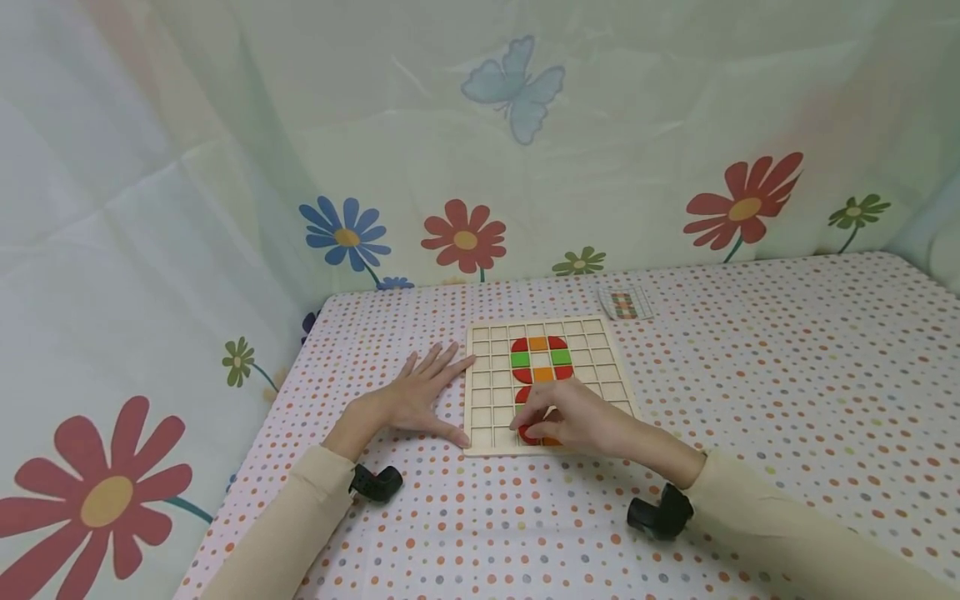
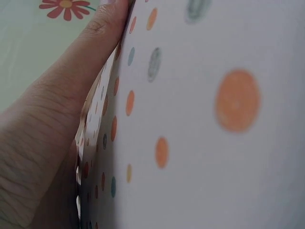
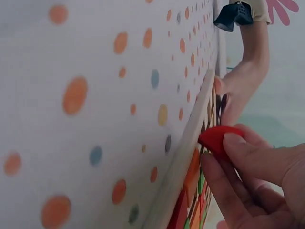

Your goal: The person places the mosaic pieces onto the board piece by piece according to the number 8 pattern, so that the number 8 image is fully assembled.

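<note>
A wooden grid board (image 1: 481, 421) lies on the table, tilted slightly in the head view. My left hand (image 1: 420, 402) rests beside its left edge, fingers spread and straight, with thumb and fingertips touching the frame. Over the board's near part, my right hand (image 1: 576, 419) pinches a red quarter-round tile (image 3: 218, 140) between thumb and fingers. Farther up sits a ring of tiles: red corners (image 1: 520, 376), orange tiles (image 1: 537, 342) and green tiles (image 1: 560, 357). More tiles lie below this ring, partly hidden by my right hand. An orange tile (image 3: 192, 169) shows near the pinched one.
A small pattern card (image 1: 626, 303) lies behind the board at the right. The dotted cloth (image 1: 757, 358) covers the table, and a floral curtain (image 1: 600, 192) hangs at the back. Black wrist cameras (image 1: 660, 511) sit on both forearms.
</note>
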`<move>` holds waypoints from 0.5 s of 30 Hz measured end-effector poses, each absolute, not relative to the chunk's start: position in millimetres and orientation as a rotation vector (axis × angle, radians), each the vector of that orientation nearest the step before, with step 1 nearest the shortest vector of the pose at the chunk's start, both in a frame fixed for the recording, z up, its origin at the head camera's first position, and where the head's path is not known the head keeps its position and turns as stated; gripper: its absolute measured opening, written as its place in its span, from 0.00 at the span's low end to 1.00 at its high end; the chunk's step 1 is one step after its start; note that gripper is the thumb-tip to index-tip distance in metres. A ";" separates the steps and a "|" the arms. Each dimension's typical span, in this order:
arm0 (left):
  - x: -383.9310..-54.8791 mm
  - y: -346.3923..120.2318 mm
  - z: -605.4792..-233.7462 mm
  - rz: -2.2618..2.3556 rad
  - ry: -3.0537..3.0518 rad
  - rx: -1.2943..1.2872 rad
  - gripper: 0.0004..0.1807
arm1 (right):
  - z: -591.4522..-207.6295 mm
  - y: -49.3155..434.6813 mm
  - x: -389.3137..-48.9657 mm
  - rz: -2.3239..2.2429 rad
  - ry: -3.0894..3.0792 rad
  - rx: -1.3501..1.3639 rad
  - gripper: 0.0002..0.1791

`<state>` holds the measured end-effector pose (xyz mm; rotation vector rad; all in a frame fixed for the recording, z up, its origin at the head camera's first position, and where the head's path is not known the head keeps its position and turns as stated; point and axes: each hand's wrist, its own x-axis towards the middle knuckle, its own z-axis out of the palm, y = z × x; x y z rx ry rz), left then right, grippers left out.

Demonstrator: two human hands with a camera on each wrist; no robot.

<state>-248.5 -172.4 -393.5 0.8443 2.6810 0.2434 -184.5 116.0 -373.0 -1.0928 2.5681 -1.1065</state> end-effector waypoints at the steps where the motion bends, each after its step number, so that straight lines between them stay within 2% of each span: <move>1: -248.7 -172.3 -393.6 0.246 2.681 0.844 0.67 | -372.6 116.9 -185.7 -1.097 2.565 -1.094 0.07; 15: -248.9 -174.2 -395.5 0.267 2.682 0.854 0.67 | -357.9 119.2 -203.1 -0.967 2.430 -1.143 0.09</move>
